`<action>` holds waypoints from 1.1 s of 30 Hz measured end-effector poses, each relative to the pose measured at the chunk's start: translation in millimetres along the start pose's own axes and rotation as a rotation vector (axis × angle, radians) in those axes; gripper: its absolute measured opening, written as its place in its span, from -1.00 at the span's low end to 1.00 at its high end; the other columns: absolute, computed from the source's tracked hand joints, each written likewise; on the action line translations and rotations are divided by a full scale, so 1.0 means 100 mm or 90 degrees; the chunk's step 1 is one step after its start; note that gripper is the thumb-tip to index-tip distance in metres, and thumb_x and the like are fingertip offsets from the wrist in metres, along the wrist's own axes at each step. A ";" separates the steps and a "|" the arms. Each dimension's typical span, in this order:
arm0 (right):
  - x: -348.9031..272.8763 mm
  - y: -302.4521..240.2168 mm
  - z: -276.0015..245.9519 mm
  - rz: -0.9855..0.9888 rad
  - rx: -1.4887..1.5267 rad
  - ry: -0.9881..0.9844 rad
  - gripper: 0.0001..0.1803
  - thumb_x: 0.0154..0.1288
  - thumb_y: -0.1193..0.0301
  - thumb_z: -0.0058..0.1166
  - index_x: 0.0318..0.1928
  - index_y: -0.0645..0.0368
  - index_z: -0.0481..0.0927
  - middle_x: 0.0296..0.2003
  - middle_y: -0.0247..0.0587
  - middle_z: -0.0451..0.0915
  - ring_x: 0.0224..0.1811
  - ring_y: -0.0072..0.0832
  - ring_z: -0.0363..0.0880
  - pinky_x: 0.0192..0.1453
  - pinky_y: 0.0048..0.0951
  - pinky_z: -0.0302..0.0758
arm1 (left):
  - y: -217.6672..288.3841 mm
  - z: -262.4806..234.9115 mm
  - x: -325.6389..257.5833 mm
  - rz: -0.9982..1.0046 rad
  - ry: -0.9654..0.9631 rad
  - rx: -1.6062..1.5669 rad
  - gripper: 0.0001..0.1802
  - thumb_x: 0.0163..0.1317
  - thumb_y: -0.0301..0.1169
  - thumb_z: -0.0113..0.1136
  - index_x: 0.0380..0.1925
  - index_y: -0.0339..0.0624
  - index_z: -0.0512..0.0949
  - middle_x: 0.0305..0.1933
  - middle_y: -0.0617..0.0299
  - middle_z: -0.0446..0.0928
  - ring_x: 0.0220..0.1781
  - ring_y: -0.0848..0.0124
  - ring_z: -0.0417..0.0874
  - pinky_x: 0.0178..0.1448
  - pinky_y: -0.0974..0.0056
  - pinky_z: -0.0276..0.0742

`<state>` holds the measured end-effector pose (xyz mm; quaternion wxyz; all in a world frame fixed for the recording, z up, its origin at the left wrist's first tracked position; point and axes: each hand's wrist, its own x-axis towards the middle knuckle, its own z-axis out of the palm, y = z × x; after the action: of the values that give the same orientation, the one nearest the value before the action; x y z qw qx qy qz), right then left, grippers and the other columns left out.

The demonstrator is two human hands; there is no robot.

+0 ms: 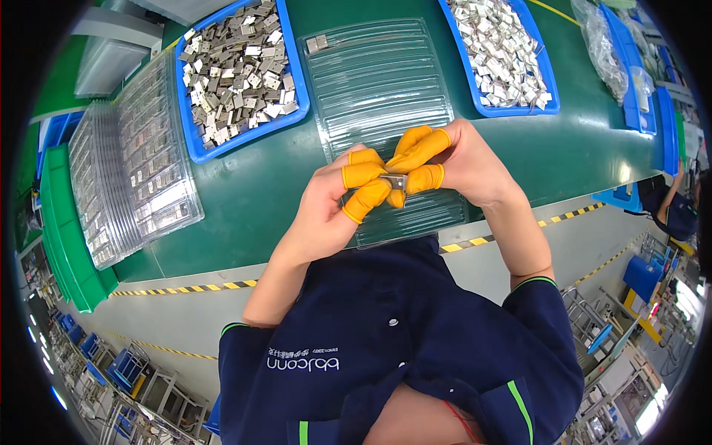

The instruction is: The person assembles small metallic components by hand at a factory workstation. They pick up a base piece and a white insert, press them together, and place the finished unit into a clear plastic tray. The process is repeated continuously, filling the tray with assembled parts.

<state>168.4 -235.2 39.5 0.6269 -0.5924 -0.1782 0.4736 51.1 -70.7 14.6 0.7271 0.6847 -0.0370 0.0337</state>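
Observation:
Close together over the near part of a clear ribbed plastic tray (378, 81), my two hands meet at a small silvery metal connector shell (398, 180). Yellow finger cots cover the fingertips of both. My left hand (337, 191) pinches the shell from the left side. From the right, my right hand (445, 159) closes its fingers on the same piece. The fingers hide part of it, and I cannot tell whether anything else is held. A pair of metal pieces (317, 43) lies in the plastic tray's far left corner.
A blue bin (302, 96) of metal shells stands beyond my left hand; another blue bin (512, 113) holds white pieces at the far right. Stacked clear trays (152, 159) and a green bin (63, 230) are at left. A person (671, 204) is at far right.

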 end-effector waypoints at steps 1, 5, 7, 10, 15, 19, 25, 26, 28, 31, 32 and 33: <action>0.00 -0.01 0.02 -0.009 -0.009 0.007 -0.77 -0.13 0.60 0.35 -0.35 0.31 0.68 -0.42 -0.29 0.60 -0.34 -0.57 0.53 -0.20 -0.53 0.47 | -0.01 0.02 -0.01 -0.008 0.019 -0.016 -0.89 0.21 -0.47 0.09 -0.41 -0.30 0.53 -0.37 0.16 0.50 -0.31 0.24 0.41 -0.02 0.22 0.30; 0.00 -0.06 0.09 -0.071 -0.065 0.049 -0.85 -0.02 0.57 0.30 -0.35 0.25 0.69 -0.43 -0.35 0.61 -0.35 -0.61 0.52 -0.20 -0.55 0.47 | -0.01 0.03 0.00 -0.003 0.073 -0.027 -0.88 0.23 -0.46 0.08 -0.42 -0.30 0.52 -0.40 0.17 0.48 -0.34 0.28 0.41 -0.08 0.27 0.33; 0.05 -0.09 0.12 -0.129 -0.141 0.072 -0.86 -0.01 0.55 0.29 -0.36 0.24 0.69 -0.43 -0.31 0.61 -0.35 -0.57 0.54 -0.21 -0.54 0.47 | -0.04 0.01 0.02 -0.009 0.112 0.002 -0.87 0.21 -0.42 0.13 -0.39 -0.28 0.53 -0.42 0.18 0.46 -0.36 0.28 0.40 -0.13 0.29 0.34; 0.25 -0.18 0.08 -0.261 -0.317 0.126 -0.86 -0.01 0.51 0.29 -0.36 0.21 0.69 -0.41 -0.24 0.62 -0.33 -0.47 0.56 -0.20 -0.50 0.49 | -0.08 -0.02 0.01 -0.047 0.189 0.169 -0.75 0.07 -0.32 0.30 -0.29 -0.22 0.58 -0.43 0.18 0.43 -0.37 0.28 0.40 -0.17 0.28 0.37; 0.89 -0.31 -0.13 -0.500 -0.723 0.341 -0.83 -0.05 0.41 0.28 -0.37 0.13 0.70 -0.33 -0.28 0.63 -0.21 -0.33 0.55 -0.01 -0.34 0.45 | -0.11 -0.01 -0.18 0.033 0.237 0.583 -0.41 -0.31 -0.32 0.50 -0.13 -0.10 0.62 -0.25 0.21 0.45 -0.24 0.29 0.41 -0.15 0.30 0.41; 1.26 -0.19 -0.12 -0.642 -0.984 0.390 -0.82 -0.09 0.40 0.28 -0.37 0.09 0.70 -0.32 -0.36 0.63 -0.14 -0.38 0.53 0.11 -0.32 0.36 | -0.13 0.04 -0.31 0.034 0.193 0.664 -0.41 -0.26 -0.29 0.46 -0.09 -0.08 0.58 0.12 0.12 0.42 0.13 0.06 0.37 0.17 0.09 0.35; 1.41 0.04 -0.23 -0.583 -1.024 0.345 -0.88 -0.11 0.41 0.22 -0.46 0.08 0.70 -0.37 -0.27 0.62 -0.10 -0.42 0.50 0.23 -0.29 0.25 | -0.15 -0.02 -0.36 0.056 0.192 0.595 -0.44 -0.19 -0.34 0.42 -0.06 -0.10 0.56 0.16 0.09 0.39 0.22 0.03 0.33 0.23 0.06 0.32; 1.40 0.05 -0.26 -0.553 -1.029 0.332 -0.89 -0.11 0.41 0.22 -0.46 0.08 0.70 -0.36 -0.27 0.62 -0.10 -0.41 0.50 0.22 -0.30 0.25 | -0.14 -0.03 -0.36 0.060 0.191 0.586 -0.46 -0.18 -0.36 0.42 -0.07 -0.10 0.56 0.16 0.09 0.40 0.22 0.03 0.33 0.23 0.06 0.32; 1.35 -0.01 -0.30 -0.566 -0.982 0.342 -0.85 -0.03 0.39 0.21 -0.38 0.09 0.69 -0.32 -0.28 0.62 -0.11 -0.35 0.49 0.16 -0.26 0.29 | -0.11 -0.11 -0.34 0.088 0.212 0.595 -0.49 -0.17 -0.41 0.40 -0.09 -0.11 0.57 0.14 0.10 0.41 0.21 0.05 0.35 0.23 0.07 0.32; 1.11 -0.20 -0.51 -0.594 -0.931 0.445 -0.82 0.08 0.36 0.18 -0.27 0.10 0.68 -0.29 -0.25 0.63 -0.16 -0.27 0.49 0.05 -0.21 0.34 | -0.01 -0.37 -0.19 0.116 0.274 0.639 -0.58 -0.11 -0.51 0.35 -0.14 -0.10 0.59 0.10 0.15 0.45 0.15 0.11 0.41 0.22 0.11 0.33; 1.00 -0.24 -0.62 -0.549 -0.899 0.466 -0.81 0.09 0.38 0.17 -0.25 0.11 0.67 -0.29 -0.23 0.63 -0.18 -0.23 0.51 0.02 -0.22 0.38 | 0.01 -0.48 -0.13 0.115 0.303 0.678 -0.60 -0.09 -0.52 0.34 -0.15 -0.09 0.60 0.08 0.17 0.47 0.12 0.14 0.43 0.21 0.12 0.33; 0.86 -0.29 -0.69 -0.484 -0.867 0.486 -0.81 0.09 0.42 0.17 -0.25 0.15 0.66 -0.30 -0.19 0.63 -0.18 -0.16 0.54 -0.02 -0.23 0.43 | 0.03 -0.62 -0.06 0.114 0.315 0.688 -0.63 -0.07 -0.53 0.33 -0.16 -0.09 0.61 0.03 0.17 0.50 0.09 0.15 0.45 0.20 0.13 0.34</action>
<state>275.5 -201.5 20.4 0.2685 -0.8574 -0.3861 -0.2090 45.0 -8.2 13.2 0.2574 0.9233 0.0983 0.2676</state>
